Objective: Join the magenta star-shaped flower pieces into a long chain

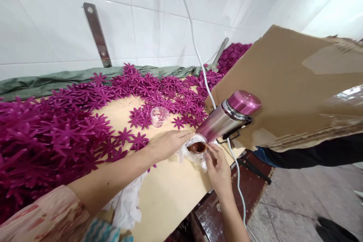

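A small cup with a dark brown inside point(197, 147) sits at the table's right side, wrapped in a thin white plastic bag point(184, 152). My left hand point(171, 143) reaches in from the left, its fingers closed at the bag's far rim, fingertips partly hidden. On the near right, my right hand point(219, 168) pinches the bag's edge beside the cup. Just behind the cup leans a pink and silver thermos point(218, 121), tilted to the right. A clear plastic cup point(159, 116) stands farther back, among purple star-shaped flower pieces point(138, 141).
Heaps of purple flower pieces point(65, 132) cover the table's left and back. A large cardboard sheet point(286, 87) stands at the right. A white cable point(195, 41) hangs down past the thermos. Crumpled white tissue point(129, 204) lies by my left forearm.
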`<state>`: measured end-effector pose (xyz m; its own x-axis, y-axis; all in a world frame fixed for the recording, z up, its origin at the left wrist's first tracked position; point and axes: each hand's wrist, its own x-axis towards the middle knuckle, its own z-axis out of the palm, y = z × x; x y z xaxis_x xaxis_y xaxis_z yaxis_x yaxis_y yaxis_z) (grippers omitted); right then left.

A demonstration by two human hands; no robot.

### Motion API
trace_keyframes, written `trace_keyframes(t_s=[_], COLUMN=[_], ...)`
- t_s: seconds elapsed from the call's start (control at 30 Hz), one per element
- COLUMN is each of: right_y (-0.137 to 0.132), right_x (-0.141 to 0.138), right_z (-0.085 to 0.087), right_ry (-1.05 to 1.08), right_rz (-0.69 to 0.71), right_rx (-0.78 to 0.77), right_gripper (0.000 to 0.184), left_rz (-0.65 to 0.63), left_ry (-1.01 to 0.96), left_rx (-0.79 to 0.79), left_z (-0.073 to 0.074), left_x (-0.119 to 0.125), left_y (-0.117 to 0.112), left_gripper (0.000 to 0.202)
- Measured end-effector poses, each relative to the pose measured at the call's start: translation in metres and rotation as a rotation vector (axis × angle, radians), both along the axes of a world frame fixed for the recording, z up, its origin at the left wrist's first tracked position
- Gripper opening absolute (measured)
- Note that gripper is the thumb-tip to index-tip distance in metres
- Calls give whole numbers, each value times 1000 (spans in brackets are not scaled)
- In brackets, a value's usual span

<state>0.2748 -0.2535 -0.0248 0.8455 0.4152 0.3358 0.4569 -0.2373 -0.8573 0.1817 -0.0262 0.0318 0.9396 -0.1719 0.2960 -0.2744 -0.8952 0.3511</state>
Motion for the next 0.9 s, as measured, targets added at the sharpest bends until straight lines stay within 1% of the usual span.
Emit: trace_keyframes(t_s=[0.07,0.1,0.17,0.2,0.23,0.27,0.33,0.37,0.43,0.47,0.5,0.57,0.63,0.67,0.73,0.83,0.9], right_y=[-4,-7,-9,-8,-6,-2,9,16,32,39,45,54,58,59,59,58,57], right_x=[-3,-4,-6,-5,-2,2,13,20,35,41,48,58,65,66,67,62,57], right_z=[4,8,20,27,36,44,59,65,73,75,75,75,75,75,77,83,88], right_ry=[43,43,-24,-87,-144,-192,-244,-259,-256,-251,-237,-201,-159,-147,-152,-200,-237], right_rz=[-24,-66,-216,-310,-379,-412,-386,-355,-303,-293,-283,-276,-288,-301,-322,-302,-297], right_rx=[78,112,167,202,232,261,279,271,240,236,224,198,180,172,169,187,180], right_gripper=[34,32,28,30,34,44,69,82,102,106,106,103,102,101,100,95,93], left_rz=[11,8,1,9,27,66,141,144,87,52,12,-33,-31,-29,-16,-45,-95], left_ry=[41,55,55,40,15,-23,-115,-175,-271,-295,-299,-253,-177,-130,-82,-94,-133], left_rx=[-130,-154,-133,-105,-75,-54,-40,-63,-158,-213,-260,-334,-402,-435,-495,-638,-785], left_z=[-6,-8,-6,-1,5,14,39,54,85,98,111,127,135,135,134,136,143], left_x=[1,0,-1,-1,-1,1,9,15,32,42,53,76,95,103,113,115,108], left_y=[0,1,3,3,3,2,-3,-7,-16,-21,-25,-32,-36,-38,-40,-41,-40], left_gripper=[50,46,45,47,48,49,47,47,50,53,59,73,84,87,86,78,73])
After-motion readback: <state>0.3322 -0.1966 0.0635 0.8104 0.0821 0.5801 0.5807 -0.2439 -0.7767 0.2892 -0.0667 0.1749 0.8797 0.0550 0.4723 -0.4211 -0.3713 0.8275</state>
